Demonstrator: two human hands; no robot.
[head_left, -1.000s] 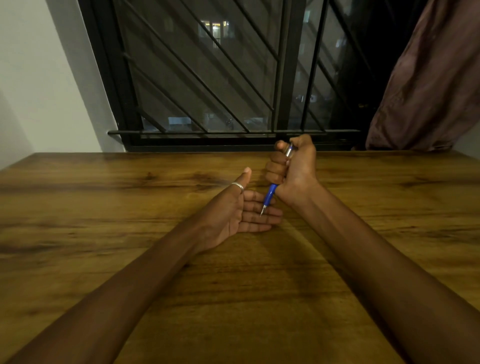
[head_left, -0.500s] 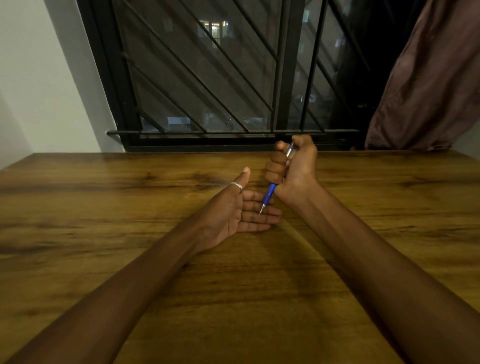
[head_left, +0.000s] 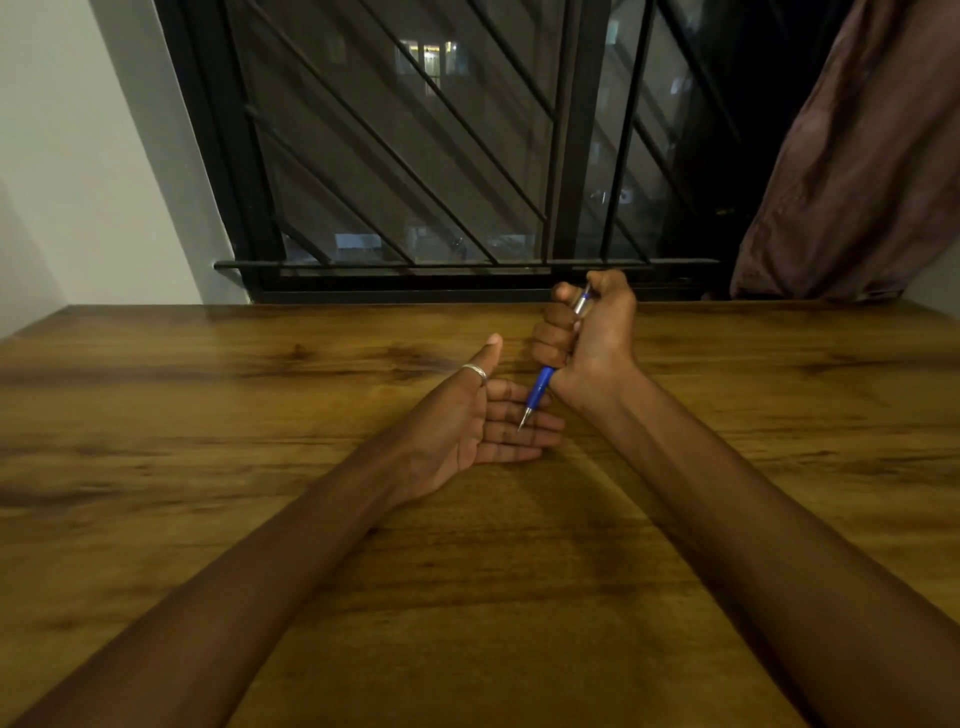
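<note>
The right hand (head_left: 587, 338) is fisted around a slim blue pen (head_left: 540, 387) with a metal tip, thumb on its top as if to click it. Just below, the left hand (head_left: 478, 421) lies flat and relaxed, palm up on the smooth wood-grain worktop (head_left: 208, 415), likely to test the point.
</note>
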